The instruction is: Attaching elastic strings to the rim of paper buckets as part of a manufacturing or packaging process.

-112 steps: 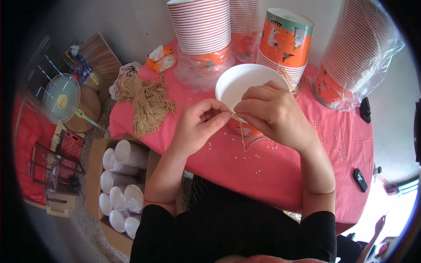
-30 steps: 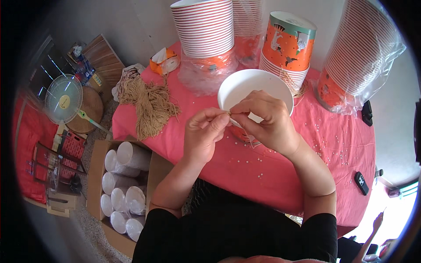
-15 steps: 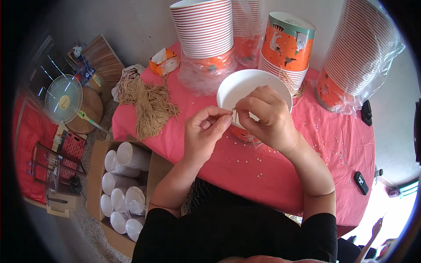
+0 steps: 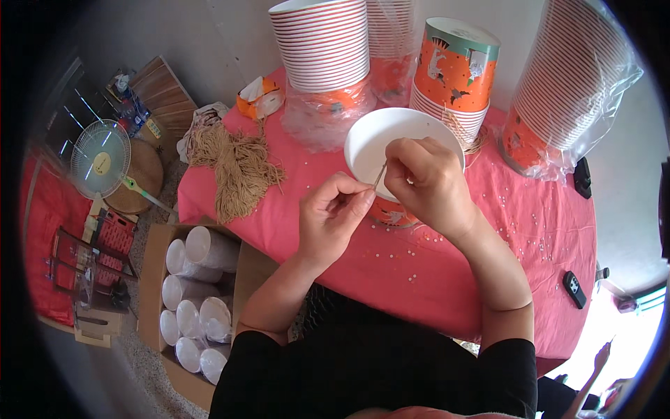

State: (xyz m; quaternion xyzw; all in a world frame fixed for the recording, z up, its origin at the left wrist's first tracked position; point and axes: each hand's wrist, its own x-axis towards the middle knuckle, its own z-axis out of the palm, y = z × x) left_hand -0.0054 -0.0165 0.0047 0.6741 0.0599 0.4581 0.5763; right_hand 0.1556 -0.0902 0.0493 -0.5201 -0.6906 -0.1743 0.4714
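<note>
Two hands pinch one tan string (image 4: 379,174) over white bowl (image 4: 391,143), mid surface near back edge. String runs diag, up-right to my right hand (image 4: 426,185), low end at left hand (image 4: 333,218). Both equally close.

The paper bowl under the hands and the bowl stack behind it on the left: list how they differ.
The single paper bowl stands alone, open side up, showing its white inside; the bowl stack is many bowls nested, showing red-striped rims. The single bowl is bare, with the right hand over its rim; the stack's lower part sits in clear plastic wrap. Both stand on the pink tablecloth.
</note>
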